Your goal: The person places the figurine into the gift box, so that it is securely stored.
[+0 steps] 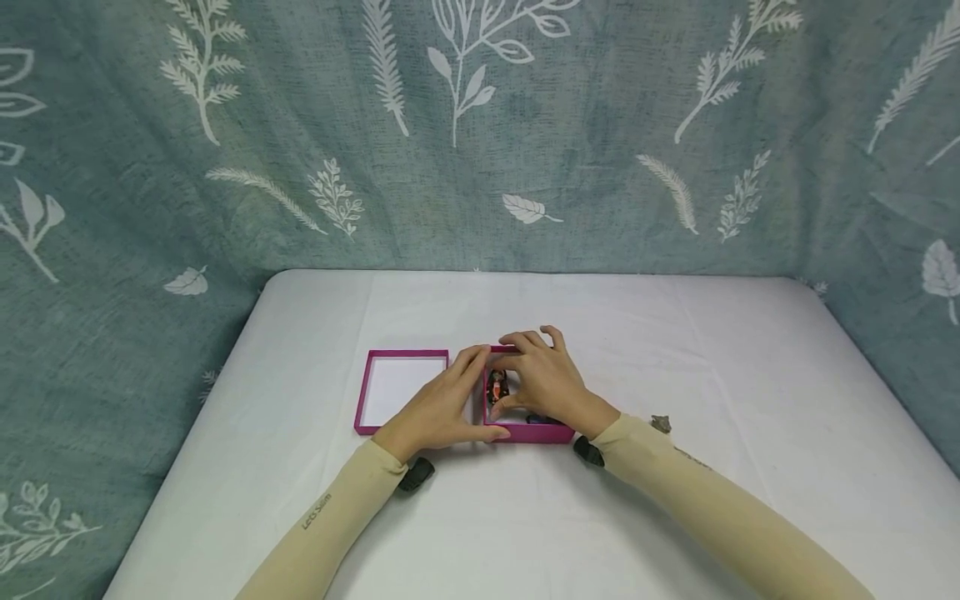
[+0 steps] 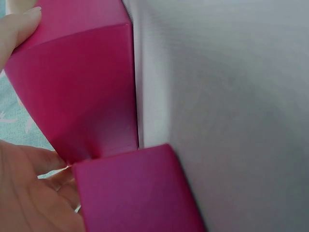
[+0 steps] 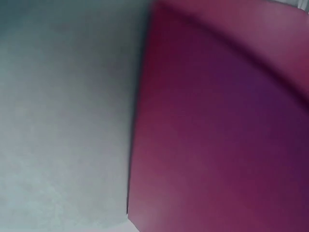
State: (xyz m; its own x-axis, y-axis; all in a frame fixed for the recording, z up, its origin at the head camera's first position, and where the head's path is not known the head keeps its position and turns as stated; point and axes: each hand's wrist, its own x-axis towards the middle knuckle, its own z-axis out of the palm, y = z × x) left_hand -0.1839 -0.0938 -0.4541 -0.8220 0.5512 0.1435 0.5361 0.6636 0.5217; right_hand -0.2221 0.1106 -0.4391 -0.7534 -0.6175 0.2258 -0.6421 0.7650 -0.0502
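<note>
1. A small figure (image 1: 497,387) lies inside the pink box (image 1: 534,434), along its left wall; its long axis runs near to far, and which way its head points is too small to tell.
2. The right hand (image 1: 547,379) reaches over the box, thumb at the figure's near end and forefinger at its far end, both curved; whether they pinch it or stand just off it, I cannot tell.
3. The left hand (image 1: 442,408) grips the box, thumb on the near wall, fingers toward the far left corner.
4. The box's opening faces up.
5. A shallow pink lid (image 1: 362,392) lies left of the box, hollow side up.
6. A small brown thing (image 1: 661,424) sits beside the right sleeve (image 1: 675,467).
</note>
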